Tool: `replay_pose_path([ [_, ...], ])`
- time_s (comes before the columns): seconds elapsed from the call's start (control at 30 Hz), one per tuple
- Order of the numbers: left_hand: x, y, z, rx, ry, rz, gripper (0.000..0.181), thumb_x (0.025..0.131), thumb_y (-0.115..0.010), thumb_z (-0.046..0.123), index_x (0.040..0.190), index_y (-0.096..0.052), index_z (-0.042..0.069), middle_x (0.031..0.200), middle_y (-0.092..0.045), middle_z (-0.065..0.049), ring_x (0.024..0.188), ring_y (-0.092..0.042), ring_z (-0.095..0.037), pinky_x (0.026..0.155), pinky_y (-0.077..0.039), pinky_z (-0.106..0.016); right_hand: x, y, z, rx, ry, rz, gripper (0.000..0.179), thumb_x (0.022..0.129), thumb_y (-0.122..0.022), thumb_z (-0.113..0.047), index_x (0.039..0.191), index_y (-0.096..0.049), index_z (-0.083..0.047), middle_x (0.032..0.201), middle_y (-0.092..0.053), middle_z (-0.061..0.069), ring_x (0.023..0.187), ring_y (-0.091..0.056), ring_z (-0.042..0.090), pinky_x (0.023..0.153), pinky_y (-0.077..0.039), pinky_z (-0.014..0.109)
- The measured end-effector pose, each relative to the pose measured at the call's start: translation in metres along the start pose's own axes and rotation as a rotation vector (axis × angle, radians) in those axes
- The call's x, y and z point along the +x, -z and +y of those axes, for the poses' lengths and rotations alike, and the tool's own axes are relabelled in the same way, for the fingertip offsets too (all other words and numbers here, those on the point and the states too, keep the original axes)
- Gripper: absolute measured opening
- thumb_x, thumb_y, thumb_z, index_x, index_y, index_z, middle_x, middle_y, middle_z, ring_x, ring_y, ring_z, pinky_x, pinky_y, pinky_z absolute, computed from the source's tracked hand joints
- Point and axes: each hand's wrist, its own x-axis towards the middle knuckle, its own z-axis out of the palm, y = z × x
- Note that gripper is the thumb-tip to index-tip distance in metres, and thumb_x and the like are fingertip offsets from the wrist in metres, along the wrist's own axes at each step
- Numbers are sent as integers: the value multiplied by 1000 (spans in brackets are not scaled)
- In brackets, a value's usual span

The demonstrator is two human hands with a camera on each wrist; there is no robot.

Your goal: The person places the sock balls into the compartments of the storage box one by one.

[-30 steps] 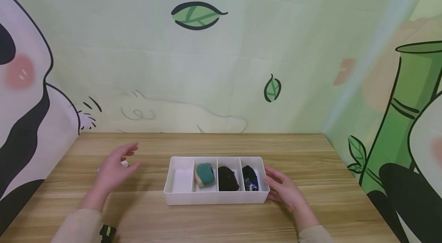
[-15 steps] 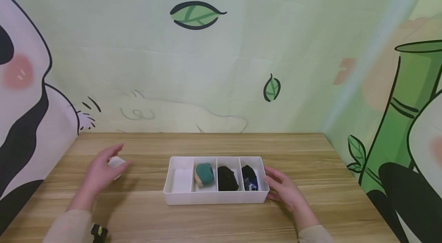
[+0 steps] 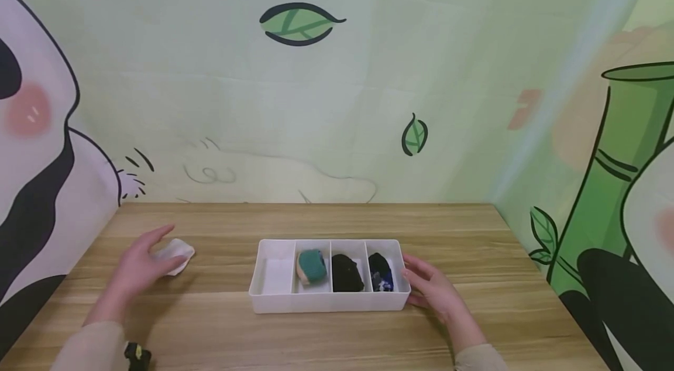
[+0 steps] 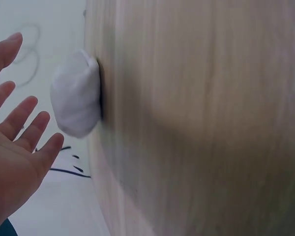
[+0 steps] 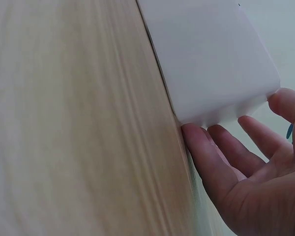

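Observation:
My left hand [image 3: 138, 268] hovers with spread fingers beside a small white folded cloth bundle [image 3: 176, 255] on the left of the table. In the left wrist view a gap separates the fingertips from the white bundle [image 4: 77, 96]. My right hand [image 3: 434, 289] rests its fingertips against the right end of a white four-section box [image 3: 329, 303]. The right wrist view shows the fingertips on the end wall [image 5: 211, 59]. Of the sections, the leftmost is bare; the others hold a teal and beige bundle [image 3: 312, 267], a black bundle [image 3: 347, 273] and a dark blue patterned bundle [image 3: 381, 272].
The wood-grain table [image 3: 316, 342] runs back to a printed backdrop [image 3: 337, 125] with leaves and pandas. A black and yellow strap piece [image 3: 138, 356] shows at the left wrist.
My left hand has moved left and nearer, drawing back from the white bundle, which is now exposed on the table. The right hand and box stay in place.

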Motion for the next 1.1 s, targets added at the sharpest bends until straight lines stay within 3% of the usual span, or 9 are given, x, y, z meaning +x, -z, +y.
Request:
replay_pose_path([
  [0.2,0,4,-14,21,-50,-24,84,83,-81,24,146,-37,-8,143,-34,-41,129,-31,-60,99,-28,-71,0,0,0,3,-3,-1,55,100,-56,-11,149,-36,3,147,-40,29,114,-59,33,87,-54,48],
  [0.4,-1,6,-25,7,-57,-60,88,79,-84,21,148,-36,-6,143,-34,-41,129,-32,-59,99,-28,-72,0,0,0,0,-4,-10,55,101,-56,-12,150,-34,3,148,-39,30,114,-59,34,87,-54,48],
  [0.7,-1,7,-34,-10,-88,-97,88,77,-85,18,147,-38,-6,145,-34,-39,128,-34,-57,97,-31,-71,1,1,0,-8,-7,0,56,100,-57,-13,150,-36,2,147,-39,29,114,-59,33,88,-54,48],
  [0.97,-2,4,-36,14,-99,-123,84,77,-85,16,145,-41,-6,144,-37,-37,121,-42,-51,90,-41,-53,2,1,1,-4,-9,7,56,100,-57,-12,150,-36,2,147,-40,29,113,-60,32,88,-54,47],
  [1.1,-3,2,-37,25,-102,-129,80,76,-85,12,142,-44,-8,141,-40,-37,115,-47,-48,87,-41,-52,2,1,1,-5,-10,7,55,100,-57,-12,150,-36,2,147,-40,29,114,-59,33,88,-54,47],
])
